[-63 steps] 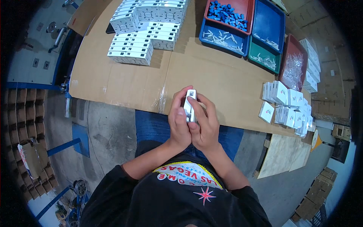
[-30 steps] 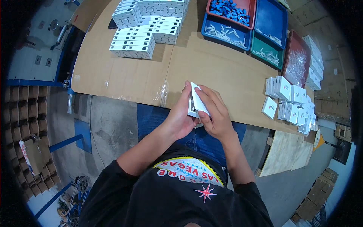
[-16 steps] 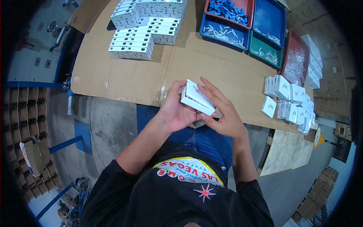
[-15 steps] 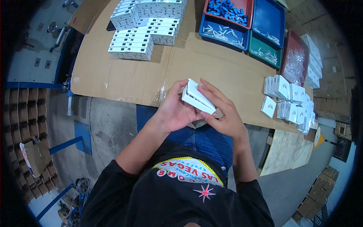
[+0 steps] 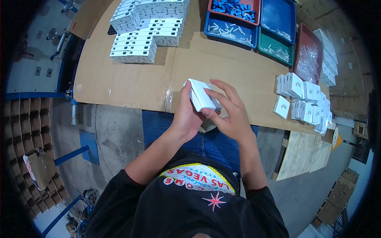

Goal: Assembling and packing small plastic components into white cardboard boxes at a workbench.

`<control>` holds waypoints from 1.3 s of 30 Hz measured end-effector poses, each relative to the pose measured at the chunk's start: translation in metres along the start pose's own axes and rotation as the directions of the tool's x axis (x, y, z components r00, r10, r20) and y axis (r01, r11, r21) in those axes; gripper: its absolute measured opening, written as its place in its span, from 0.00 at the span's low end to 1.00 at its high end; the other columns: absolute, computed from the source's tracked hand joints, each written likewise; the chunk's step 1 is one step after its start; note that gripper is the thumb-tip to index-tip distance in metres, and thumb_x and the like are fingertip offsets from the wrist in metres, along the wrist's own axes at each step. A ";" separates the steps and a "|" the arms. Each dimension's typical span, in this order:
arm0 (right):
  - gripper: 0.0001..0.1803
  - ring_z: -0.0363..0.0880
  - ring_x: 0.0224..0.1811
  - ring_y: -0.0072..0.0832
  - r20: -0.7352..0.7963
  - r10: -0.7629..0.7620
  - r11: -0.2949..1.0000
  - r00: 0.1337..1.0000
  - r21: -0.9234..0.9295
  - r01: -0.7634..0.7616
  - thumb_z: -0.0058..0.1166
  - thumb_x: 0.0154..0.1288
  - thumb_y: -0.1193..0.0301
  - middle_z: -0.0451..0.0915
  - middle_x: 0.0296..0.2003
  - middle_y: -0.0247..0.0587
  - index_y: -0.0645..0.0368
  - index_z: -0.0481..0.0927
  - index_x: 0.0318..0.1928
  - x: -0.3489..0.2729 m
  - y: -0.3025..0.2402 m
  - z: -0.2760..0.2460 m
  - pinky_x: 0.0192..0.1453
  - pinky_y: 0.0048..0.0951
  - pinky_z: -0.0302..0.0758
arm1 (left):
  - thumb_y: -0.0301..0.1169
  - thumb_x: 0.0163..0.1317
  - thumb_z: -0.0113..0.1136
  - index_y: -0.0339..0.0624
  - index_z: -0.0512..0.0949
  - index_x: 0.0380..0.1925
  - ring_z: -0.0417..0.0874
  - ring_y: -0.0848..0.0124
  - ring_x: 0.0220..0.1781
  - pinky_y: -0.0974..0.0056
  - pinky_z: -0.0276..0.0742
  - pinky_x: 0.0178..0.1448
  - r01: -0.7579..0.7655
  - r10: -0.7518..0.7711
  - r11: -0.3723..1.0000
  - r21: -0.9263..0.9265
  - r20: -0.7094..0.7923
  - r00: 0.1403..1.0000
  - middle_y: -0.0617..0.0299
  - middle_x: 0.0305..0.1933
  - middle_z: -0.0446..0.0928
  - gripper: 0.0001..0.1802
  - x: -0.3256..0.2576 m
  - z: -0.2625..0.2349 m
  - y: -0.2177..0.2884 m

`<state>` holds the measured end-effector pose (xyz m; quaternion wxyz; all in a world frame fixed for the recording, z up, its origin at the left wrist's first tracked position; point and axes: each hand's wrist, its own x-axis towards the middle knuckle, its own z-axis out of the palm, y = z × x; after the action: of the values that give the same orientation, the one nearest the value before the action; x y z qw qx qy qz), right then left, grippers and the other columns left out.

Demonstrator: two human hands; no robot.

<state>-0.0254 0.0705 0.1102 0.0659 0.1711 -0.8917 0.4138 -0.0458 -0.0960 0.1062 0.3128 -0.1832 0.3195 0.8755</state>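
Over the near edge of the table, both my hands hold a small white square plastic housing [image 5: 203, 96]. It looks like two stacked parts, with a narrow gap along the side. My left hand [image 5: 187, 112] wraps its left side, with the thumb along the upper edge. My right hand [image 5: 231, 113] grips it from the right, thumb on the near corner and fingers at the right and top, with one finger raised clear. At the far left of the table stand stacks of white square housings [image 5: 133, 47] with small dark openings.
White square plates [image 5: 303, 99] with a small print stand and lie at the right. Behind are a red tray of blue parts [image 5: 234, 10], blue [image 5: 214, 37] and green trays [image 5: 295, 55] with white pieces, and a dark red tray [image 5: 303, 33] holding clear plastic. Cardboard covers the table [image 5: 127, 87].
The white housing has turned and its wide gap has narrowed. My left thumb now lies along its edge, and my right hand has shifted slightly to the left.
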 end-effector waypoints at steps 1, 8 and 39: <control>0.31 0.74 0.70 0.51 -0.029 -0.060 0.998 0.998 -0.008 0.060 0.71 0.63 0.59 0.73 0.70 0.54 0.57 0.81 0.64 0.001 0.000 0.002 0.71 0.44 0.74 | 0.60 0.81 0.35 0.44 0.69 0.66 0.82 0.56 0.61 0.47 0.82 0.63 0.000 0.000 1.000 -0.001 -0.002 1.000 0.52 0.62 0.77 0.33 0.000 0.003 0.000; 0.28 0.75 0.69 0.55 0.037 -0.171 0.985 0.985 0.046 0.169 0.63 0.69 0.61 0.72 0.70 0.56 0.57 0.80 0.66 0.008 0.010 0.013 0.72 0.46 0.73 | 0.60 0.80 0.38 0.52 0.73 0.62 0.82 0.69 0.59 0.57 0.81 0.60 0.007 -0.004 1.000 0.030 -0.104 0.995 0.65 0.57 0.79 0.29 0.005 0.012 -0.011; 0.31 0.66 0.77 0.52 0.055 -0.044 0.949 0.998 0.314 0.025 0.51 0.76 0.62 0.65 0.76 0.55 0.57 0.70 0.75 0.006 0.015 -0.010 0.79 0.46 0.62 | 0.62 0.77 0.37 0.46 0.73 0.64 0.84 0.56 0.58 0.47 0.83 0.56 0.201 -0.175 0.967 -0.157 0.165 0.971 0.55 0.60 0.80 0.35 0.000 -0.001 0.021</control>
<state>-0.0363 0.0856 0.1071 0.0178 0.2074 -0.8134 0.5432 -0.0597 -0.1087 0.1148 0.4009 -0.1728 0.1989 0.8774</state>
